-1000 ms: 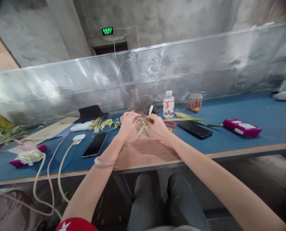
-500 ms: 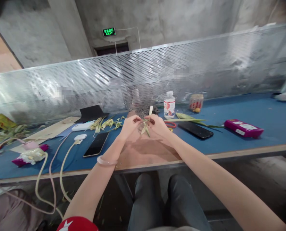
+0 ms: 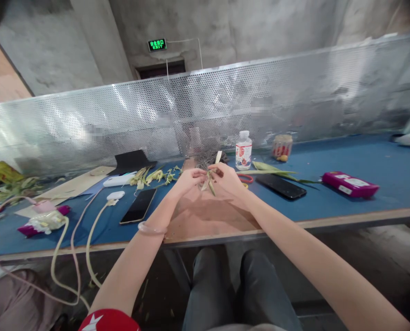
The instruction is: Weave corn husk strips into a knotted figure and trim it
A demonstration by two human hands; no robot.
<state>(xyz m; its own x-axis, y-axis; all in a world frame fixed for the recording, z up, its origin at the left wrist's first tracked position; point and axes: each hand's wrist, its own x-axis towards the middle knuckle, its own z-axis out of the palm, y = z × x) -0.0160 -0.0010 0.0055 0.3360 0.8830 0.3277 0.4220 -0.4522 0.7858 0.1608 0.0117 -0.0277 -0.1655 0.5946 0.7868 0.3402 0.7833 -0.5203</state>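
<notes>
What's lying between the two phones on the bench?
The head view shows a brown board, the left hand and right hand above it at some leaf strips, then a red loop and a yellow loop near the right phone.

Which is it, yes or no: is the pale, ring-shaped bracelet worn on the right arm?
No, the bracelet circles the left arm near the wrist, while the right arm is bare.

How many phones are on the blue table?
2. The left phone lies beside the white plug. The right phone lies between the bottle and the purple packet. Others could be hidden under things.
</notes>
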